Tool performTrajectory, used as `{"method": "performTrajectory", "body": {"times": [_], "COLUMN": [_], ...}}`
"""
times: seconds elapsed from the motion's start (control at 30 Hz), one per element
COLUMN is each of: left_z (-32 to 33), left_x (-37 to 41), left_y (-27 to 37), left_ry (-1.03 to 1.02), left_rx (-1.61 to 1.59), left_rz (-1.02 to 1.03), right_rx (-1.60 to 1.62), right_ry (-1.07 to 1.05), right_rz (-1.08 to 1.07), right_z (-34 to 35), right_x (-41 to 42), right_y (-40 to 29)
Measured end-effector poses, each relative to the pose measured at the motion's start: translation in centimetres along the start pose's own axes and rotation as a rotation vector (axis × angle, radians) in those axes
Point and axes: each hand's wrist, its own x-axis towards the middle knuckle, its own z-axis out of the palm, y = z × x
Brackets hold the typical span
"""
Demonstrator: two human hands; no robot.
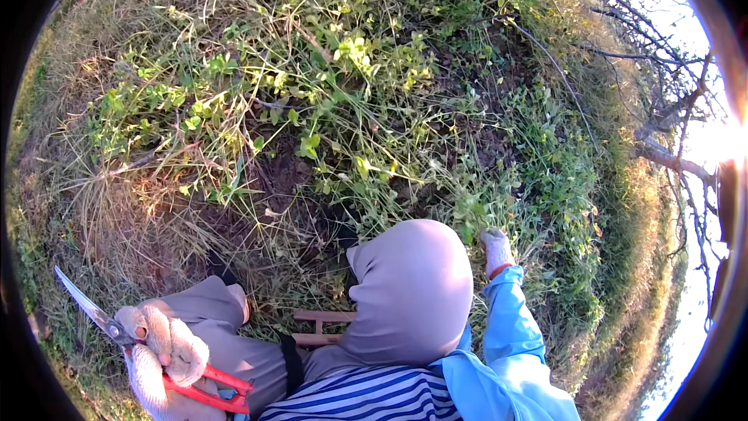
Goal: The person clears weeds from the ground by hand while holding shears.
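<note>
My left hand (160,345), in a worn cream knit glove with bare fingertips showing, grips a pair of hand shears. The shears' red handles (213,389) stick out below the fist, and a long silver blade (85,298) points up and left. My right hand (497,247), in a pale glove below a light blue sleeve (511,316), reaches low into the grass beside my right knee. Blurred green leaves (469,213) are right by its fingers. Whether the fingers close on the stems cannot be seen.
My bent legs in grey trousers (409,286) are in front of me. Between them shows a pinkish slatted frame (327,317). Tangled weeds (350,99) and dry grass (134,216) cover the ground. Bare tree branches (660,152) reach in at right, against low sun.
</note>
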Motion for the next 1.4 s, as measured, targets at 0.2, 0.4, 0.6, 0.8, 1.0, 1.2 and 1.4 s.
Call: {"method": "performTrajectory", "body": {"times": [0.2, 0.4, 0.6, 0.8, 1.0, 1.2, 1.4], "left_z": [1.2, -1.2, -2.9, -3.8, 3.3, 3.6, 2.3], "left_x": [-0.1, 0.7, 1.9, 3.4, 1.7, 3.9, 4.2], "left_y": [-0.9, 0.3, -0.5, -0.1, -0.7, -0.9, 0.2], "left_ry": [0.063, -0.171, -0.347, -0.56, 0.21, 0.132, 0.112], "left_rx": [-0.035, -0.023, -0.053, -0.18, 0.136, 0.099, 0.116], "left_rz": [0.033, -0.01, -0.08, -0.149, -0.015, -0.072, -0.119], "right_rx": [-0.814, -0.941, -0.794, -0.968, -1.153, -0.736, -0.644], "right_ry": [0.355, 0.593, -0.038, -0.522, -0.436, -0.189, -0.303], "right_rz": [0.11, -0.539, -0.955, -1.332, -1.452, -1.041, -1.084], "right_z": [-7.8, 2.3, 15.8, 29.2, 41.1, 46.2, 42.0], "right_x": [0.1, -4.2, 1.6, 4.0, 5.4, 20.8, 14.6], "right_y": [4.7, -11.1, -16.5, -19.0, -18.9, -9.3, -14.1]}}
